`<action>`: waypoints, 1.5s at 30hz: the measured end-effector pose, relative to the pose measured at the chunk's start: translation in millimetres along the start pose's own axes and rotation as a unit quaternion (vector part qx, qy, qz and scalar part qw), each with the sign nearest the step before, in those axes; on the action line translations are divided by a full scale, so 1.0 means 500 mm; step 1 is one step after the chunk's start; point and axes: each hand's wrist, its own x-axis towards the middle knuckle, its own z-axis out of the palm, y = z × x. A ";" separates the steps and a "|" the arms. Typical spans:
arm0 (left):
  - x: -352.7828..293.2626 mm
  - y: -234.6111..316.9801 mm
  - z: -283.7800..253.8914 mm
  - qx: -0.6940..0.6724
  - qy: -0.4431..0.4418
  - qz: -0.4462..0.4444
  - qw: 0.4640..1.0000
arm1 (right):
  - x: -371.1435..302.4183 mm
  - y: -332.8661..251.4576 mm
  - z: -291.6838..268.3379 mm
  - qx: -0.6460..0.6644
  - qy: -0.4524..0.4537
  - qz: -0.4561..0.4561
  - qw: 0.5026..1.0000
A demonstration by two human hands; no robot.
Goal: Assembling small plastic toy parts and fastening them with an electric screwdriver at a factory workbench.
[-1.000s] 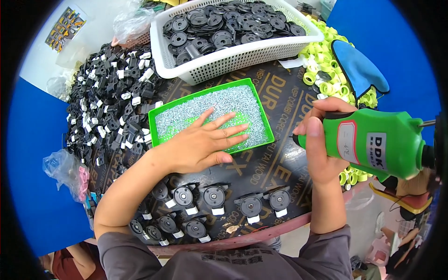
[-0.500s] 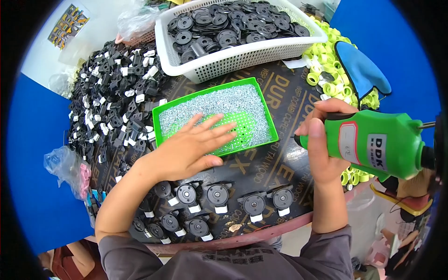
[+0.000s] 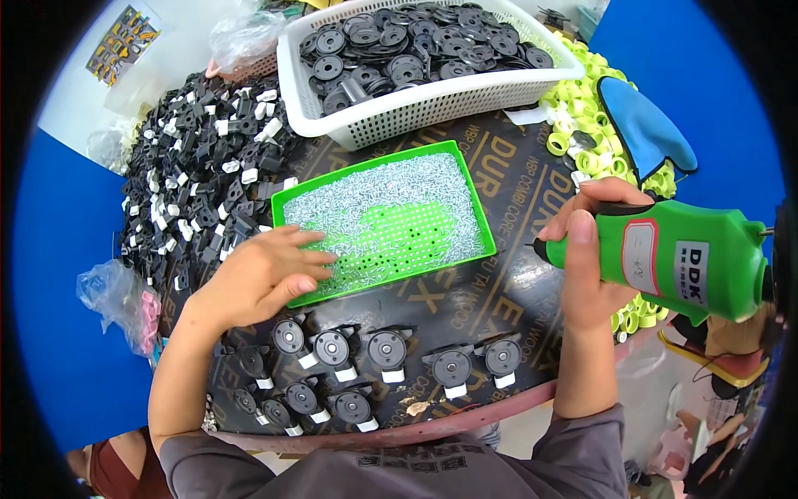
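Note:
My left hand point(image 3: 270, 270) rests over the left end of a green tray point(image 3: 490, 218), fingers spread, the tips among small silvery screws point(image 3: 399, 179). Part of the tray's perforated bottom shows through the screws. In my right hand point(image 3: 586, 258) is a green electric screwdriver point(image 3: 690, 259), held level with its black tip pointing left, to the right of the tray. Below the tray, near the table's front edge, lie several black wheel assemblies point(image 3: 388, 349) with white tabs.
A white basket point(image 3: 449, 98) of black discs stands behind the tray. Black and white parts point(image 3: 199, 166) are heaped at left, yellow-green rings point(image 3: 586, 108) at right beside a blue cloth piece point(image 3: 644, 125). A clear plastic bag point(image 3: 116, 295) sits at the left edge.
My left hand has slid left across the tray, uncovering more of its perforated bottom. My right hand and the screwdriver have shifted slightly to the right.

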 end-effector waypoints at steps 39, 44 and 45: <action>0.022 0.016 0.023 0.012 0.083 0.081 0.993 | -0.002 0.009 0.005 0.008 -0.012 -0.001 1.000; 0.064 0.019 0.060 0.069 -0.010 0.098 0.993 | -0.003 0.016 0.005 0.003 -0.024 0.005 1.000; 0.064 0.017 0.065 0.067 0.002 0.093 0.993 | -0.003 0.018 0.003 0.002 -0.023 0.007 1.000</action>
